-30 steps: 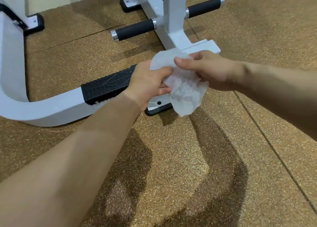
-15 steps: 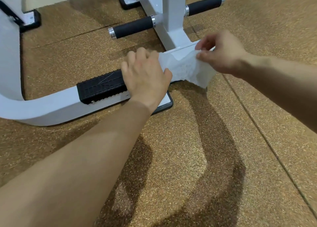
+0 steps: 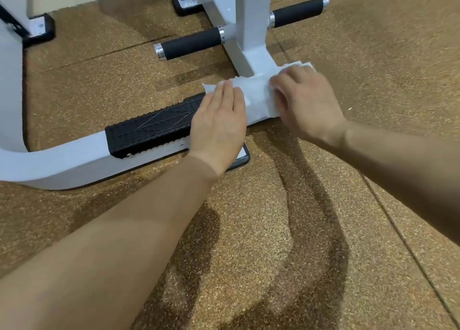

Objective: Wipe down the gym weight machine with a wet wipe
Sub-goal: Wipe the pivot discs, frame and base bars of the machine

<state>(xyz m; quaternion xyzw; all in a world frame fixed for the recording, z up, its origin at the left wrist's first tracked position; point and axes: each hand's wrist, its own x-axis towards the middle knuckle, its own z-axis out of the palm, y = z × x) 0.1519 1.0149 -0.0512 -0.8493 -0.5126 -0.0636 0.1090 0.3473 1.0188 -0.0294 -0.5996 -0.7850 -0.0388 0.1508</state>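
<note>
The white wet wipe (image 3: pixel 256 98) lies spread flat over the white base bar of the weight machine (image 3: pixel 62 160), just right of its black ribbed foot pad (image 3: pixel 149 128). My left hand (image 3: pixel 219 125) presses flat on the wipe's left end, fingers together. My right hand (image 3: pixel 303 100) presses down on the wipe's right end, near the foot of the white upright post (image 3: pixel 251 31). Both hands hide the wipe's ends and part of the bar.
Two black foam-covered pegs (image 3: pixel 191 43) (image 3: pixel 298 11) stick out sideways from the post. Another machine foot (image 3: pixel 39 28) stands at the far left. Brown speckled rubber floor (image 3: pixel 273 230) lies all around, with arm shadows on it.
The wipe went from bunched up between both hands to stretched out and laid on the base bar. Both hands have moved down and now press it flat.
</note>
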